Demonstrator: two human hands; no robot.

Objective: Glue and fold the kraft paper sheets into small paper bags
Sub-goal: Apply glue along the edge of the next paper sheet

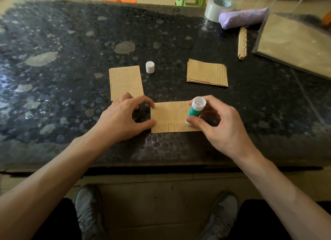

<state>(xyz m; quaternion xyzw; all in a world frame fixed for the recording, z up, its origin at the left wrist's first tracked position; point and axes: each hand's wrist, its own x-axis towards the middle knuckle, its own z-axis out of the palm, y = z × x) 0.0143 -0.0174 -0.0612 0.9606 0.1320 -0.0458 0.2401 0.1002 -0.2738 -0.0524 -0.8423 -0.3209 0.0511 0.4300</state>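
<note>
On a dark speckled stone desk (75,64), a small rectangular kraft paper sheet with faint print (170,117) lies flat close to the near edge, about midway along it. The left hand (123,118) rests at the sheet's left side with its fingers (149,103) arched and spread. The forefinger tip touches the sheet's far-left corner and the thumb tip presses on its left edge nearer the person.

The right hand (220,125) holds a green glue stick with white ends (194,110) over the right part of the sheet, pinched between the thumb and curled fingers. The stick is tilted, with its wider white end up and its narrow white end down at the paper.

Farther in, a flat folded kraft paper bag (125,84) lies left of centre, with a small white cylindrical cap (150,67) standing just beside its far-right corner. A short stack of kraft paper sheets (206,73) lies right of centre.

Toward the far-right corner are a grey roll of tape (219,7), a rolled purple bundle (241,17), a thin wooden strip (242,42) and a large kraft sheet in a clear sleeve (293,42).
</note>
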